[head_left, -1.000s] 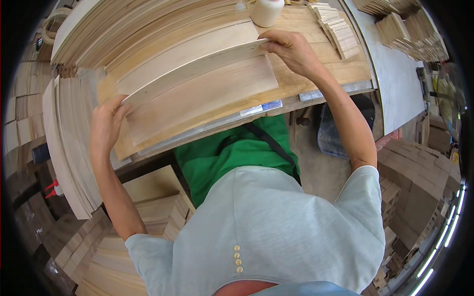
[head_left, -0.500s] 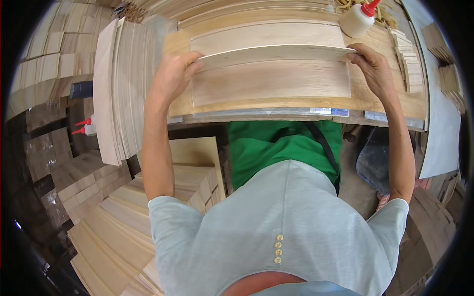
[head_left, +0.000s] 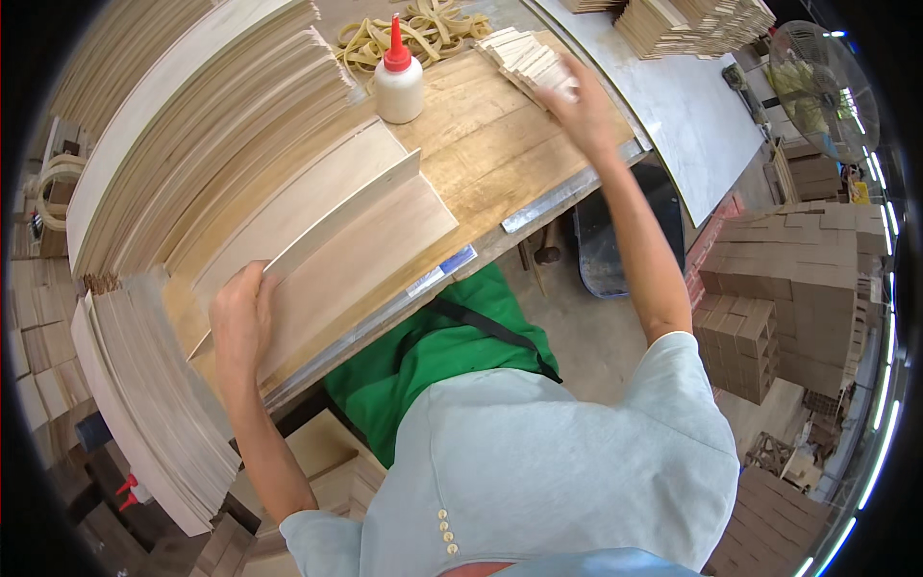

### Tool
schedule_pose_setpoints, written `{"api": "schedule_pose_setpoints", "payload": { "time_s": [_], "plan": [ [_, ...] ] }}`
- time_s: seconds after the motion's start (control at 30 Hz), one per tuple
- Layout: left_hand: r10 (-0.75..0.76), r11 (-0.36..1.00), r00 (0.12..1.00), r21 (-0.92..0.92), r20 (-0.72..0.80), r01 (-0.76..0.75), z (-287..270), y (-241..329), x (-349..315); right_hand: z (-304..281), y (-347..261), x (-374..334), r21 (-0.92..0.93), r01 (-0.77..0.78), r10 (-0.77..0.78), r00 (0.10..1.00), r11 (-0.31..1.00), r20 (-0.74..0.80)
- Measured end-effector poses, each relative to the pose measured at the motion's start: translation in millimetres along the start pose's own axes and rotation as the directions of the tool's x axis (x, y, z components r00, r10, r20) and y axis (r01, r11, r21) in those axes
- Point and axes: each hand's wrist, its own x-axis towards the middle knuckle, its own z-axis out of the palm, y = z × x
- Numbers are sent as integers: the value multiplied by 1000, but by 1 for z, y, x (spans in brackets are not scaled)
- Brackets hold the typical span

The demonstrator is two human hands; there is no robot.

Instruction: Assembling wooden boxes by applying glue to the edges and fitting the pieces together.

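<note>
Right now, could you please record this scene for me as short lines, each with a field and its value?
Left hand: fingers grip a thin board near its left end
Board position: on edge, flat wood on both sides
Right hand: blurred, at small wooden pieces; grip unclear
Glue bottle: white, red tip, upright on the bench
Yellowish bands: tangled heap beyond the bottle

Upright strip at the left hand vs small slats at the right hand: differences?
Length: the upright strip is long; the small slats are short.
Pose: the upright strip stands on edge; the small slats lie overlapping.
Hands: the left hand grips the upright strip; the right hand is at the small slats, too blurred to confirm a grip.
Shared: both thin, pale wood.
</note>
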Motion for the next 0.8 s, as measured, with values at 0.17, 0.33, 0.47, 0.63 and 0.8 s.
{"api": "schedule_pose_setpoints", "payload": {
  "time_s": [0.17, 0.33, 0.47, 0.63, 0.8],
  "plan": [
    [-9, 1000, 1000, -12, -16, 9, 2, 1, 2, -26, 49, 17, -145, -254, 291, 877, 956, 382],
    [-28, 1000, 1000, -3, 6, 28, -1, 4, 2, -16, 77, 13, -46, -222, 226, 939, 974, 257],
    [-17, 999, 999, -45, -38, 15, 2, -1, 0, -31, 49, 4, 497, -512, 373, 857, 701, 357],
    [-34, 999, 999, -8, -16, 33, 2, 0, 2, -31, -65, -57, 465, -441, 254, 876, 768, 411],
    [-12, 1000, 1000, 0, -25, 12, 2, -1, 1, -2, -100, -93, 347, -328, 201, 913, 878, 354]
  ]
}}
